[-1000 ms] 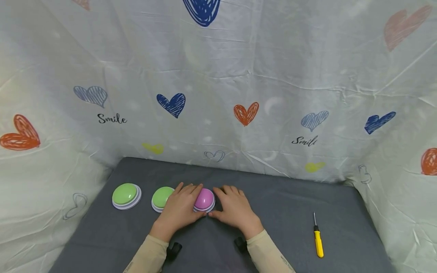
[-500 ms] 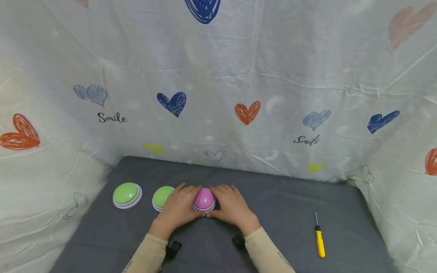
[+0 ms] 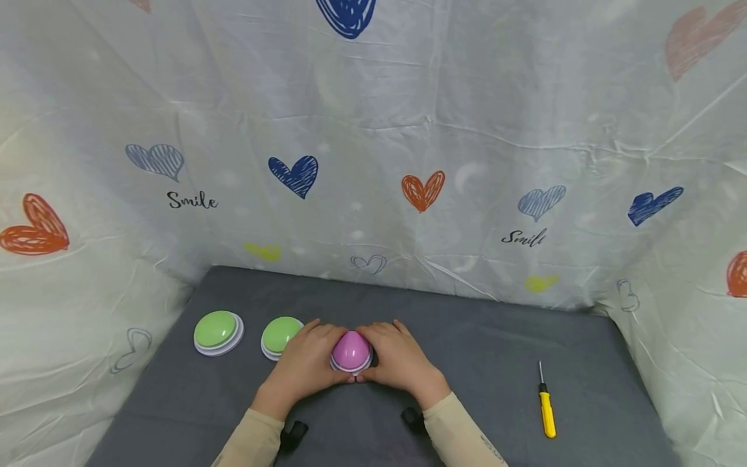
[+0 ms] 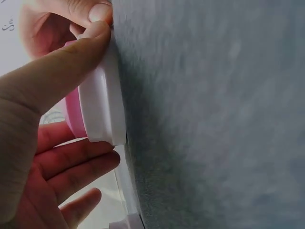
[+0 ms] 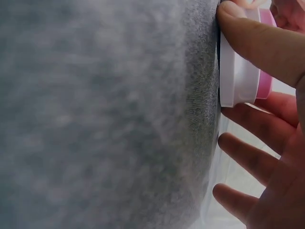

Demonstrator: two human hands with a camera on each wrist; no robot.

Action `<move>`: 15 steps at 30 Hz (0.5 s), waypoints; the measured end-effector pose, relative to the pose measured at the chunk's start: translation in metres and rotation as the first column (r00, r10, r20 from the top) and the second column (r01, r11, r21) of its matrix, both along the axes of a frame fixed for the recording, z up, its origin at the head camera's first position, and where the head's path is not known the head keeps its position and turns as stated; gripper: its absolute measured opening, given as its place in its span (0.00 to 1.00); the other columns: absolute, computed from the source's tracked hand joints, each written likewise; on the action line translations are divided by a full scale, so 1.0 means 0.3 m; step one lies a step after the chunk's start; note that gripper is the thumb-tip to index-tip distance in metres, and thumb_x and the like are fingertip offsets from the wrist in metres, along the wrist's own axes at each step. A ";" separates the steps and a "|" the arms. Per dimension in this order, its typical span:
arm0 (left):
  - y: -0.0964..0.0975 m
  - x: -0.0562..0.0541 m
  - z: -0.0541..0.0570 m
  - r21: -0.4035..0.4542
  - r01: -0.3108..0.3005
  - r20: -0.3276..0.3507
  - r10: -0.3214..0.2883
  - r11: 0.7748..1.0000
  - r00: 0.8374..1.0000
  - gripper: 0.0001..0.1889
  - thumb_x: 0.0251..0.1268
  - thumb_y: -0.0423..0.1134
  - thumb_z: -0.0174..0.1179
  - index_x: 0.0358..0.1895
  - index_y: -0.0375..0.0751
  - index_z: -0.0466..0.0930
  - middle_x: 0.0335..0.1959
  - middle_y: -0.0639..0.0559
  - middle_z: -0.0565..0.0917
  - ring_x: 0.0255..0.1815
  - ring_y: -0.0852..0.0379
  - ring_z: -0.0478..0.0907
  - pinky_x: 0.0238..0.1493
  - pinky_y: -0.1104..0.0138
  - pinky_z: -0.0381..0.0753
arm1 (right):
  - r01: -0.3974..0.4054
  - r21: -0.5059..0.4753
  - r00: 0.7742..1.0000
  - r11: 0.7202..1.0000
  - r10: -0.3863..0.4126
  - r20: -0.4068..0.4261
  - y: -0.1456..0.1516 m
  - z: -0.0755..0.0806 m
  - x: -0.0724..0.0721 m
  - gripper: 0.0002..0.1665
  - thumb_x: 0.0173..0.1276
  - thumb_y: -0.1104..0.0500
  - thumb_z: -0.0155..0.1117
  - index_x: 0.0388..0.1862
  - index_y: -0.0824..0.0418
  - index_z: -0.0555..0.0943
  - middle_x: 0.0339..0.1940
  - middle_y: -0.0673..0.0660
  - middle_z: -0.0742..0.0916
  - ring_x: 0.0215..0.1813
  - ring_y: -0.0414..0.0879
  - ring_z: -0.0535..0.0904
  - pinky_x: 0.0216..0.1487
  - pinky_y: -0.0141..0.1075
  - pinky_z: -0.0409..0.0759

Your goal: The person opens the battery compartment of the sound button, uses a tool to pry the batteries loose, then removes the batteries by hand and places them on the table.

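A buzzer button with a pink dome and white base sits between my two hands at the middle of the table. My left hand grips its left side, thumb along the near edge and fingers around the far side. From the right, my right hand holds it the same way, and the thumb tips nearly meet in front. Both wrist views show the white base low against the grey cloth, and my right thumb along its side. Part of a green buzzer button is hidden behind my left hand.
Another green buzzer button stands at the far left. A yellow-handled screwdriver lies on the right of the grey tablecloth. A white curtain with printed hearts hangs behind the table.
My right hand has closed in on the pink buzzer button, which now sits slightly nearer to me, with both hands around it. The green buttons and the screwdriver have stayed put.
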State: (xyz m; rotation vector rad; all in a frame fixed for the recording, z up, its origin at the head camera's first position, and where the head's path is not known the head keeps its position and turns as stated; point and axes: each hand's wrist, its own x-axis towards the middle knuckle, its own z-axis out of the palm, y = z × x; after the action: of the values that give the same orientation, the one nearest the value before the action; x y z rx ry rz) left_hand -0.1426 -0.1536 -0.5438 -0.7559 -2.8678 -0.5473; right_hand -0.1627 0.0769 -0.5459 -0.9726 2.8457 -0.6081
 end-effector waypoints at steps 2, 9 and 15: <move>0.001 0.014 0.000 0.003 0.017 -0.011 -0.017 1.000 1.000 0.44 0.39 0.59 0.92 0.60 0.38 0.86 0.51 0.48 0.90 0.57 0.49 0.86 0.78 0.42 0.71 | -0.008 -0.004 1.000 1.000 0.008 0.000 0.007 0.001 0.012 0.50 0.55 0.41 0.91 0.75 0.51 0.81 0.67 0.49 0.87 0.72 0.46 0.79 0.81 0.64 0.64; 0.013 0.071 0.000 0.004 0.066 -0.005 -0.066 0.998 0.998 0.43 0.38 0.55 0.92 0.60 0.39 0.86 0.51 0.49 0.89 0.55 0.50 0.87 0.75 0.42 0.74 | -0.032 0.010 0.999 0.999 0.032 -0.009 0.034 -0.004 0.066 0.51 0.54 0.41 0.92 0.75 0.50 0.81 0.66 0.47 0.87 0.71 0.45 0.79 0.80 0.64 0.65; 0.023 0.128 0.012 0.029 0.081 0.043 -0.083 0.996 0.996 0.40 0.42 0.52 0.92 0.61 0.42 0.86 0.51 0.53 0.88 0.53 0.53 0.85 0.60 0.52 0.86 | -0.055 0.027 0.998 0.998 0.056 -0.029 0.055 -0.008 0.119 0.52 0.53 0.40 0.92 0.75 0.52 0.80 0.67 0.46 0.87 0.73 0.45 0.78 0.81 0.63 0.66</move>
State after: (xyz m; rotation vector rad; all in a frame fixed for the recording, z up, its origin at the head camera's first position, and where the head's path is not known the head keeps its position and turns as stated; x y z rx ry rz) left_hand -0.1042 -0.1467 -0.5401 -0.8712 -2.8736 -0.6189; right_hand -0.1271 0.0935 -0.5484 -1.0611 2.8344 -0.5542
